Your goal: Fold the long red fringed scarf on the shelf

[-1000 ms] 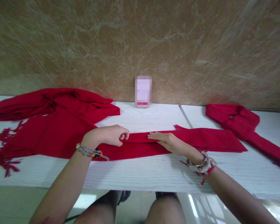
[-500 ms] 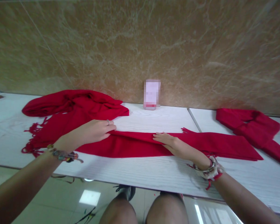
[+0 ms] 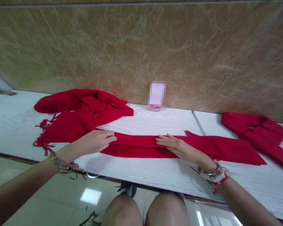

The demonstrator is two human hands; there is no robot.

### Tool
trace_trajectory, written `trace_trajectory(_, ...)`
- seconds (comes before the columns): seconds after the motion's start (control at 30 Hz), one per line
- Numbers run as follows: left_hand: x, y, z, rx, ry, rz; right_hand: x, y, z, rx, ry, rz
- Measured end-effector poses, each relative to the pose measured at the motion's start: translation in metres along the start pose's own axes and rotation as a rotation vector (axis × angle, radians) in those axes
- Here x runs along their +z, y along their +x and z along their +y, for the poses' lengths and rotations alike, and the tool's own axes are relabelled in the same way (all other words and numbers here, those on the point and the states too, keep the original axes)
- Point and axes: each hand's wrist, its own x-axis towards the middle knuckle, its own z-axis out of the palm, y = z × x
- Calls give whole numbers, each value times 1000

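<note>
A long red scarf (image 3: 141,151) lies in a narrow folded strip along the white tabletop. My left hand (image 3: 99,139), wearing a ring and a beaded bracelet, is closed on the strip's upper layer near its left part. Flat on the strip, farther right, rests my right hand (image 3: 176,146) with its fingers stretched out. To the left is a bunched red cloth (image 3: 85,106) with fringes; whether it joins the strip under my left hand I cannot tell. A small fringe (image 3: 190,133) pokes out above the strip beside my right hand.
Another folded red cloth (image 3: 254,128) lies at the right, partly beside the strip's end. A pale, blurred-out upright object (image 3: 157,95) leans against the brown marbled wall (image 3: 141,47). The white tabletop (image 3: 141,174) ends just above my knees.
My left hand has come slightly down towards me, bringing the scarf's upper edge over the lower layer. My right hand stays on nearly the same spot. The view has shifted a little.
</note>
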Motion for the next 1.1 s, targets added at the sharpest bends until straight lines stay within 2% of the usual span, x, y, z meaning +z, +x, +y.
trace_trajectory(0.2,2,-5,5,83,-38,-148,-2,-1,-6,-29,38,-198)
trace_trajectory(0.53,-16,-10,10,29,-142,-169,1,-2,3,-59,43,-134)
trace_trajectory(0.8,-4,-13,18,81,-144,-239,0,-1,8,-55,63,-177)
trace_trajectory(0.9,-2,-8,16,60,-49,-218,0,-1,5,-51,35,-165)
trace_trajectory(1.1,3,-2,7,44,137,-61,3,0,4,-65,0,-126)
